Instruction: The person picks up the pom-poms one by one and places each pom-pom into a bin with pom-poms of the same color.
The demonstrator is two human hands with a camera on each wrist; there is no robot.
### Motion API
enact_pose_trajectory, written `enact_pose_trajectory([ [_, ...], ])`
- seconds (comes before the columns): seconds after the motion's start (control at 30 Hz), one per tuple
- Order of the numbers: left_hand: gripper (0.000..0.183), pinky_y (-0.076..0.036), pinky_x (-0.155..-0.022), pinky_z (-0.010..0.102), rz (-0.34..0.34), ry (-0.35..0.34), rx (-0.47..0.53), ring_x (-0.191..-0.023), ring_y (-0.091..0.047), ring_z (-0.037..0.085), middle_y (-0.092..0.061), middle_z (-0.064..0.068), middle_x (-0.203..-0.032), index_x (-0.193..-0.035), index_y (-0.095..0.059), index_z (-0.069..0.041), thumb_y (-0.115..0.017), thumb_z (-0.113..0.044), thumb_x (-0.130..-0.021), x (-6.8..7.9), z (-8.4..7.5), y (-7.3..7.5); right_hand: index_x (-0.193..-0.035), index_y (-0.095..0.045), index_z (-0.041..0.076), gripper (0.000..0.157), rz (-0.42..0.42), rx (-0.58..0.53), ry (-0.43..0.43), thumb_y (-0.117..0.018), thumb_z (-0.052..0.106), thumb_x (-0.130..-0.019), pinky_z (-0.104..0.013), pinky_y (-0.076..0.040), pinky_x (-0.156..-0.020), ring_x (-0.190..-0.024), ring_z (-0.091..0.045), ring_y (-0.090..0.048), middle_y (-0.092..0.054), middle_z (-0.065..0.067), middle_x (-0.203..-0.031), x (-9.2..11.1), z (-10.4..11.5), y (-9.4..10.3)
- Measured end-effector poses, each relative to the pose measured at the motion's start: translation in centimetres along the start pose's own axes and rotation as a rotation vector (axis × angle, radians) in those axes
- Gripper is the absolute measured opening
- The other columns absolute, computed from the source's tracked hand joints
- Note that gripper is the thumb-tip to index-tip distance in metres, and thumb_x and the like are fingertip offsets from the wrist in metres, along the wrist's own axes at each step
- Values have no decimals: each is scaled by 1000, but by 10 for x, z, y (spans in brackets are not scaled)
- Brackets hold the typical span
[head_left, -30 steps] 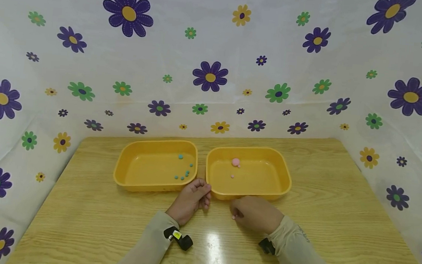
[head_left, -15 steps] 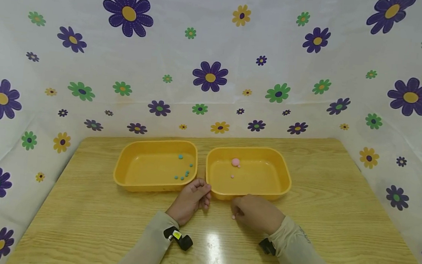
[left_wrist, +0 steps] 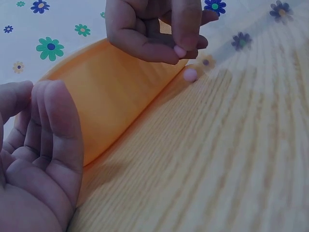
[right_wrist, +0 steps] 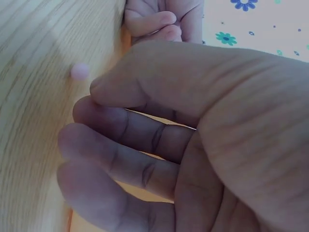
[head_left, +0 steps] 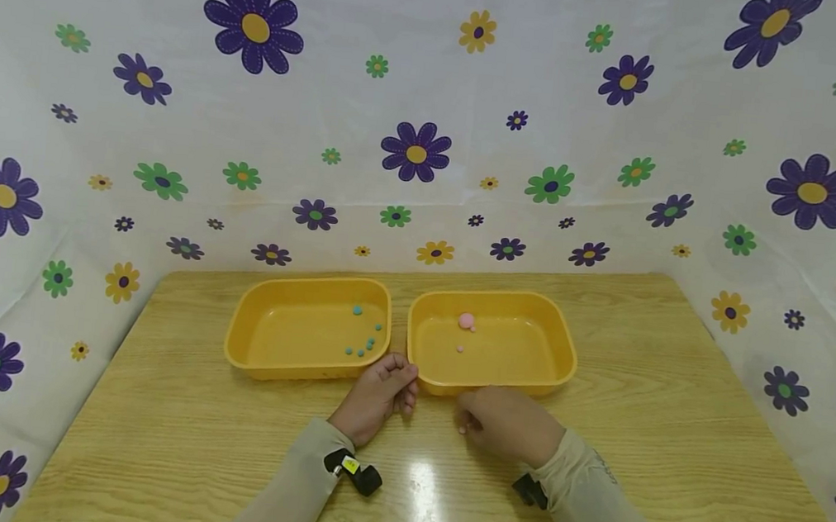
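My left hand point(head_left: 379, 394) rests at the near corner of the right yellow tray point(head_left: 517, 357). Its fingers are loosely bent, the thumb tip near the index fingertip, and nothing shows between them. In front of that tray, my right hand point(head_left: 508, 425) is held low with thumb and index finger pinched together. A small pink clay ball point(left_wrist: 179, 51) seems to be between those tips in the left wrist view; it is mostly covered. Another small pink ball point(left_wrist: 190, 75) lies on the table just beside the right fingertips. Inside the right tray are a larger pink lump point(head_left: 466, 321) and small pink balls point(head_left: 460, 349).
To the left, a second yellow tray point(head_left: 292, 333) holds several small teal balls point(head_left: 370, 342) and a larger teal piece point(head_left: 357, 310). Both trays stand side by side on a wooden table point(head_left: 172, 422). Flower-printed cloth point(head_left: 356, 115) encloses the back and sides.
My right hand shifts very slightly at the same place, still pinching. The left hand, the trays and their contents keep their positions.
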State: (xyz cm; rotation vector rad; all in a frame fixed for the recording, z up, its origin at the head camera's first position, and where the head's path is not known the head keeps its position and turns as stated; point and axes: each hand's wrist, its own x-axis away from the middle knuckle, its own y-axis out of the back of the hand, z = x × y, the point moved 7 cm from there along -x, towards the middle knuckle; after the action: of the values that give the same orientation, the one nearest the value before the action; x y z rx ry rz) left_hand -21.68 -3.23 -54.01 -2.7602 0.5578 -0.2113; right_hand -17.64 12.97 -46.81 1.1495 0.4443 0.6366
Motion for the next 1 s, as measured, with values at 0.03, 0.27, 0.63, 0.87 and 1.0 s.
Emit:
enact_pose_trajectory([
  [0.03,13,-54,-64,24,-1,1,0,-70,-61,10,-63,1,-87,-100,-54,-11,-56,-20,-109,0,0,0,-78,-63,16,22,-2,1,4,-74,-2,-84,-22,-42,-56,-61,-3,-45,-55,11,-71,0,1,1],
  [0.27,13,-55,-64,24,-4,2,7,-70,-62,10,-64,1,-87,-100,-54,-11,-56,-21,-109,0,1,0,-80,-61,16,22,-29,-29,39,-77,3,-87,-22,-43,-61,-66,-4,-46,-54,11,-74,3,10,16],
  [0.63,13,-55,-65,24,-8,-1,-2,-70,-62,10,-64,0,-87,-100,-55,-12,-56,-21,-109,0,0,0,-88,-65,15,16,-297,55,39,-73,1,-87,-23,-48,-64,-70,-6,-50,-57,9,-79,11,4,55],
  [0.87,12,-57,-65,23,-12,3,13,-74,-67,10,-70,4,-92,-101,-55,-11,-56,-20,-109,-1,2,1,-94,-66,9,13,-375,10,-60,-72,0,-88,-28,-54,-70,-77,-13,-57,-62,2,-86,14,-13,65],
  [1.0,12,-58,-66,23,-7,-3,24,-77,-68,11,-70,3,-92,-101,-54,-11,-56,-19,-109,-1,2,1,-96,-65,9,13,-393,-19,-104,-72,1,-89,-29,-54,-71,-78,-15,-56,-60,3,-86,14,-20,68],
])
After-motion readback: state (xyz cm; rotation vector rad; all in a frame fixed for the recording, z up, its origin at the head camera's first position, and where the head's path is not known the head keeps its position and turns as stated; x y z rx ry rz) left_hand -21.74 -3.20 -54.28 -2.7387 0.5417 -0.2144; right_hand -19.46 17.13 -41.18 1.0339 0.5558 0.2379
